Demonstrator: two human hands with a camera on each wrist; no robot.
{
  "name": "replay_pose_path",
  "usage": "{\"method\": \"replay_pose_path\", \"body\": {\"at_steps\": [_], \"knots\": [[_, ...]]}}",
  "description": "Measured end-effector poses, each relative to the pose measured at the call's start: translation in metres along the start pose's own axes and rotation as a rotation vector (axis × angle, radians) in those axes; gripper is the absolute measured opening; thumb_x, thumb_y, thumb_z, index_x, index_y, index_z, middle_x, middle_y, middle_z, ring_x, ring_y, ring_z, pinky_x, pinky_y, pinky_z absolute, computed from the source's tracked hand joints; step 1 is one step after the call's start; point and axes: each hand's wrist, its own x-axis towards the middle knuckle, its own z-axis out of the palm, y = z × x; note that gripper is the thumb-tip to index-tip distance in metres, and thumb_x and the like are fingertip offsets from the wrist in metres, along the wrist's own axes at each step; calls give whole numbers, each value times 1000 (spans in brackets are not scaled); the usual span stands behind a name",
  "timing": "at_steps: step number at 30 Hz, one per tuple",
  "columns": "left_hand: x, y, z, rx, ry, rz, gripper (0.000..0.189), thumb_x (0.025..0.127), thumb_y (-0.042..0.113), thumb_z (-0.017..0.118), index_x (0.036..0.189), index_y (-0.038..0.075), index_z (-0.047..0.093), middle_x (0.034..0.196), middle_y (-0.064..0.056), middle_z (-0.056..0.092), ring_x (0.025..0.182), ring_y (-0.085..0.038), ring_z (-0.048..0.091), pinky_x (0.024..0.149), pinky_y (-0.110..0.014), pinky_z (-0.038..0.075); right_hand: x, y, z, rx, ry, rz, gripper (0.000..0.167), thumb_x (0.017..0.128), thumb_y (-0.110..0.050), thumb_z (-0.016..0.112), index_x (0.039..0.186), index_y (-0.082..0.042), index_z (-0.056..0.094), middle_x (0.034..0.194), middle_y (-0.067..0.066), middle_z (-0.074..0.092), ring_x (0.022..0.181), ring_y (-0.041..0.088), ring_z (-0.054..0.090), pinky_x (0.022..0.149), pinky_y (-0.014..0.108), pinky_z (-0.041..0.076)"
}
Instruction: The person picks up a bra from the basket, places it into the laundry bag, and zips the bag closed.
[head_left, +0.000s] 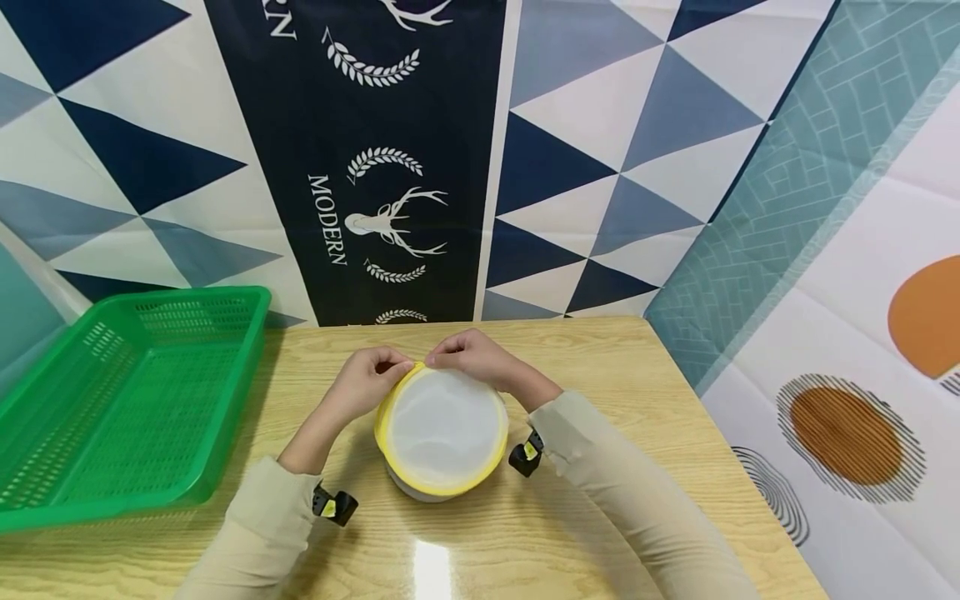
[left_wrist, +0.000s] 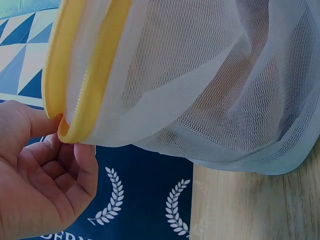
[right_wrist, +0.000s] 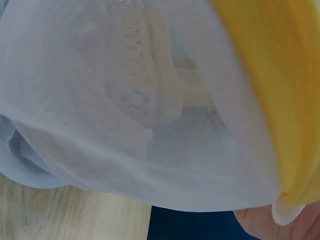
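Observation:
A round white mesh laundry bag (head_left: pixel 448 429) with yellow edging stands on the wooden table, its flat pale top facing up. My left hand (head_left: pixel 365 382) pinches the yellow trim (left_wrist: pixel 107 55) at the bag's far edge. A zipper runs along this trim in the left wrist view, with the thumb and fingers at its lower end. Beside it, my right hand (head_left: pixel 480 360) pinches the same far edge with thumb and forefinger. The right wrist view has a small white tab (right_wrist: pixel 286 212) at the end of the yellow edging, close to the right hand, which is mostly hidden there.
A green plastic basket (head_left: pixel 142 400) with perforated walls stands on the left of the table (head_left: pixel 600 358). Behind the table hangs a patterned wall covering (head_left: pixel 397 167) of triangles and a dark deer strip. More patterned sheet (head_left: pixel 825 333) borders the right side.

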Motion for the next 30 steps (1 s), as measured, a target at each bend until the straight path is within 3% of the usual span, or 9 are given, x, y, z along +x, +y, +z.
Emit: {"method": "replay_pose_path", "body": {"at_steps": [20,26,30], "knots": [[-8,-2,2,16,29,35,19,94,19,56,98,5,68,100,-9,67,88,-20,57,71,-27,47,4,8,-2,122,-5,59,27,92,-16,58,110,2,67,114,14,65,72,8,64,63,26,56],[-10,0,2,13,31,64,19,94,19,57,98,5,68,96,-10,68,87,-20,58,70,-27,47,4,11,-4,144,-13,59,28,92,-16,58,112,2,66,114,15,64,71,8,65,63,26,56],[-13,0,2,11,25,47,18,94,18,57,96,4,68,92,-9,67,82,-18,58,68,-27,47,3,13,-7,161,-15,71,29,93,-16,57,113,3,65,116,16,63,70,9,65,63,27,57]]}}
